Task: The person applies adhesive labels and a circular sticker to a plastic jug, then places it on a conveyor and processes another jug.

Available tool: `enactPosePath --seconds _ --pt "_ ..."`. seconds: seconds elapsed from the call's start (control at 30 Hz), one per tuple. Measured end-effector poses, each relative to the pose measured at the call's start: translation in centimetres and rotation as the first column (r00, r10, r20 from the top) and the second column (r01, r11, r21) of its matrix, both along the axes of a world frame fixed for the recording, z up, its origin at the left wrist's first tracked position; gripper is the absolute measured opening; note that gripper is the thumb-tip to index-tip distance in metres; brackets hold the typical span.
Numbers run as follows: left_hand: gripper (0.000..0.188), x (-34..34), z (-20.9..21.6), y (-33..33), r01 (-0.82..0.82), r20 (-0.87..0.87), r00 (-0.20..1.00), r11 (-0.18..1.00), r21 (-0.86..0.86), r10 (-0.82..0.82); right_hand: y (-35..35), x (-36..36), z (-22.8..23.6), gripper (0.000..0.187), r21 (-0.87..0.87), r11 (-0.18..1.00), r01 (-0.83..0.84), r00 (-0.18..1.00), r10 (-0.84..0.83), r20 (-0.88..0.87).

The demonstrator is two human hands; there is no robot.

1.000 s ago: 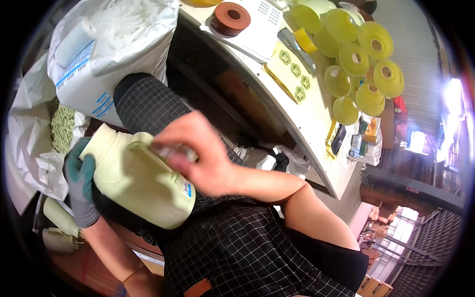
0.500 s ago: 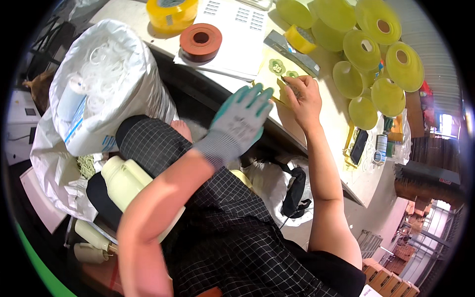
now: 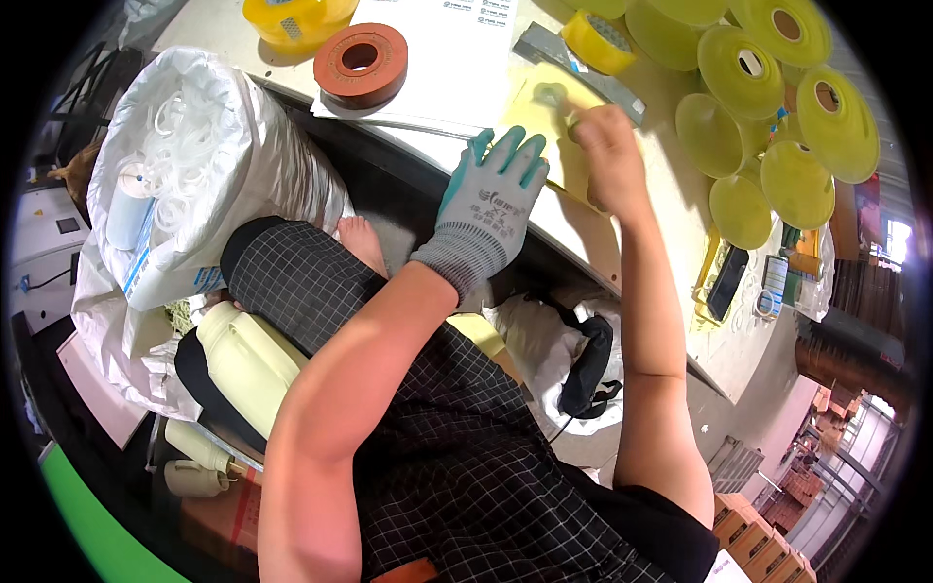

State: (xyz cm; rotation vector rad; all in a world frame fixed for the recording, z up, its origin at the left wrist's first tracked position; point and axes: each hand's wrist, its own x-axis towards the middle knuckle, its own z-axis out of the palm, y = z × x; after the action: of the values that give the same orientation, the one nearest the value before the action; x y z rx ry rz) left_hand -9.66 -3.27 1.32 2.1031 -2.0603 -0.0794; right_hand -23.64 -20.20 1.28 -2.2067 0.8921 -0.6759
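Note:
My left hand (image 3: 493,194) wears a grey glove with green fingertips. It lies flat with fingers stretched out, at the table edge beside a yellow sheet (image 3: 530,109) with round green marks. Bare and blurred by motion, my right hand (image 3: 612,160) is over the right side of that sheet. Its fingers look curled together near a small greenish spot; what they hold, if anything, I cannot make out. Behind the sheet are a long grey strip (image 3: 622,95) and a yellow tape roll (image 3: 598,42).
Yellow-green cones (image 3: 742,70) crowd the table's right side, with a black phone-like slab (image 3: 727,284) nearer me. A brown roll (image 3: 361,65) sits on white paper (image 3: 437,58). Left stands a white sack (image 3: 262,146) of clear rings. Pale bottles (image 3: 243,360) lie beside my leg.
My view has shifted slightly. My right hand has lifted from the green marks on the sheet and blurs. My left hand stays flat, its fingers now pointing more directly away from me.

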Motion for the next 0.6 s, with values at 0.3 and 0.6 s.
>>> enactPosePath --seconds 0.3,0.6 --pt "0.041 -0.5 0.0 -0.5 -0.119 -0.097 0.991 0.951 -0.285 0.095 4.6 3.0 10.6 0.045 0.508 0.861 0.014 0.880 -0.252 0.403" --pt "0.029 -4.8 8.7 23.6 0.057 -0.290 0.950 0.978 -0.200 -0.115 20.5 9.1 6.0 0.043 0.533 0.775 -0.340 0.939 0.243 0.245"
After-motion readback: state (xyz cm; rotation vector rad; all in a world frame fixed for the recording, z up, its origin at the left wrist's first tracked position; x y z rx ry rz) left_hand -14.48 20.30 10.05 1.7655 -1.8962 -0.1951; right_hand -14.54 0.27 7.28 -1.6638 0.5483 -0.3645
